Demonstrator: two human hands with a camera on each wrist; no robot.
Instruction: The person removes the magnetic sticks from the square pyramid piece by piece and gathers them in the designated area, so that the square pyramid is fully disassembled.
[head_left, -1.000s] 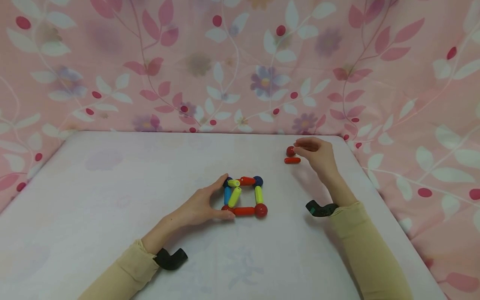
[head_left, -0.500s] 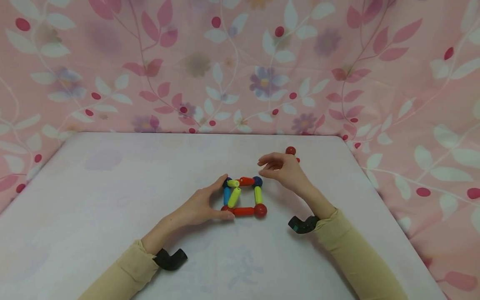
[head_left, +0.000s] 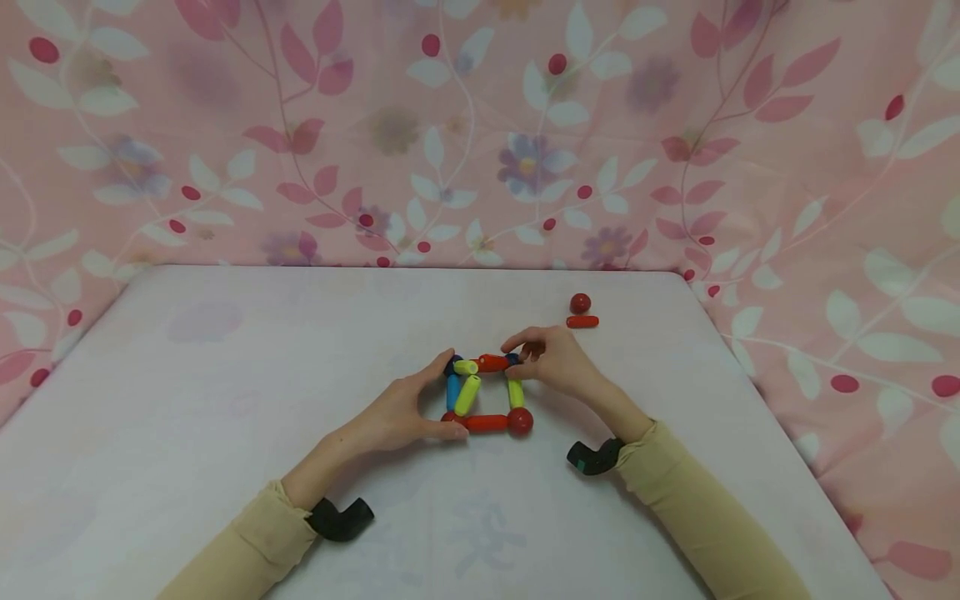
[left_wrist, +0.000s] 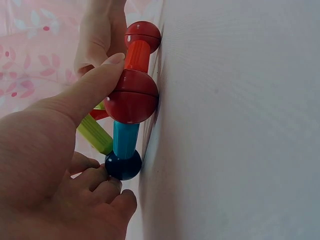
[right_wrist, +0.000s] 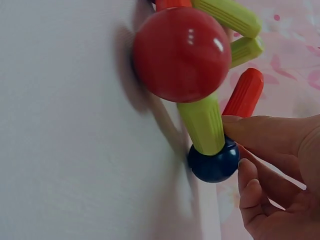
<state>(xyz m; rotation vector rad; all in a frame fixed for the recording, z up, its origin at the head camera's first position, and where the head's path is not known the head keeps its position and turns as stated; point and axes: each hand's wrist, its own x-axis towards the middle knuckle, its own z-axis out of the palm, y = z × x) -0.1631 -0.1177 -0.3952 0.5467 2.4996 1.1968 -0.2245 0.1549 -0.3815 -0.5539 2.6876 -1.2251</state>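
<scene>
A four-sided frame of magnetic sticks and balls lies on the table, its near side a red stick. My left hand grips its left side, thumb on the near red ball and fingers at the far dark blue ball; a blue stick joins these balls. At the far right corner my right hand pinches another dark blue ball. Beside that thumb a red stick slants up. Two yellow-green sticks, one of them this slanted stick, rise from the left corners.
Behind the right hand, a loose red ball and a loose red stick lie on the white-covered table. A pink floral cloth hangs behind the table.
My right hand has moved left and nearer, from beside the loose red ball and stick to the frame's far right corner. Both loose pieces remain in place. The left hand keeps its hold.
</scene>
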